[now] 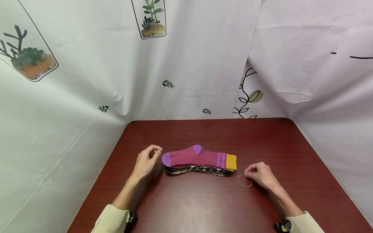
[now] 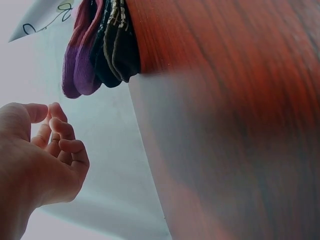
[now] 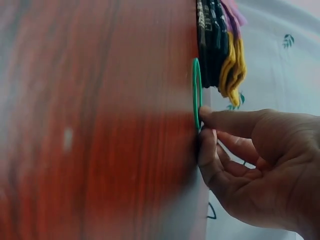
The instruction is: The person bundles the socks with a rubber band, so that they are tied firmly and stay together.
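A pair of magenta socks (image 1: 189, 158) with purple toes and heel and yellow cuffs lies on top of black patterned socks (image 1: 201, 169) in the middle of the table. My left hand (image 1: 145, 161) hovers just left of the toe end, fingers loosely bent and holding nothing; the left wrist view shows a gap between it and the purple toes (image 2: 82, 75). To the right of the yellow cuffs, my right hand (image 1: 262, 176) pinches a thin green rubber band (image 3: 194, 95) between thumb and fingertips. The band is a round loop close to the tabletop.
The dark red wooden table (image 1: 204, 204) has rounded far corners. A white curtain (image 1: 189, 64) printed with plants hangs behind it and along both sides. Dark wristbands (image 1: 282, 226) show at the sleeve cuffs.
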The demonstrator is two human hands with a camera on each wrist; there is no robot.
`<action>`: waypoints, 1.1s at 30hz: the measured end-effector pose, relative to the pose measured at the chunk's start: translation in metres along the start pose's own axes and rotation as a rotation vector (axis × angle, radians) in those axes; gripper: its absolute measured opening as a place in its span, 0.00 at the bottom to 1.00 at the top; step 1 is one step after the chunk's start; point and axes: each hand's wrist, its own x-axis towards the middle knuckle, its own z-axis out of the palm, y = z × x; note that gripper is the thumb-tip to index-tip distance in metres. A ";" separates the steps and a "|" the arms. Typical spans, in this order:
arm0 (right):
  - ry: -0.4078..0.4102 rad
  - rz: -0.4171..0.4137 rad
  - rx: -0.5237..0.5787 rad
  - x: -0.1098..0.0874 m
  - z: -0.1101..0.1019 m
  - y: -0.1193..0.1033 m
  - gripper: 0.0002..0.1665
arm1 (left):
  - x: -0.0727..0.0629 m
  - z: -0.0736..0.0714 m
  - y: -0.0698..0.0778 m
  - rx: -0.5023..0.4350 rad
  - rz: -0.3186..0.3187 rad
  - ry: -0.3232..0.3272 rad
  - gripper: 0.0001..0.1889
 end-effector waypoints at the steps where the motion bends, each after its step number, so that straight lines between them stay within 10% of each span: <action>1: 0.001 -0.010 -0.016 0.000 0.001 -0.001 0.07 | 0.000 0.000 0.000 -0.002 0.002 -0.001 0.07; 10: -0.020 -0.035 -0.118 -0.003 0.004 -0.011 0.08 | 0.000 0.002 0.000 -0.011 0.002 -0.011 0.07; 20: -0.042 0.027 0.071 -0.004 -0.001 -0.011 0.03 | 0.000 0.010 0.002 -0.024 0.008 -0.010 0.05; 33: -0.169 0.151 1.121 0.003 -0.010 0.005 0.07 | 0.004 0.021 0.009 -0.042 0.007 -0.043 0.05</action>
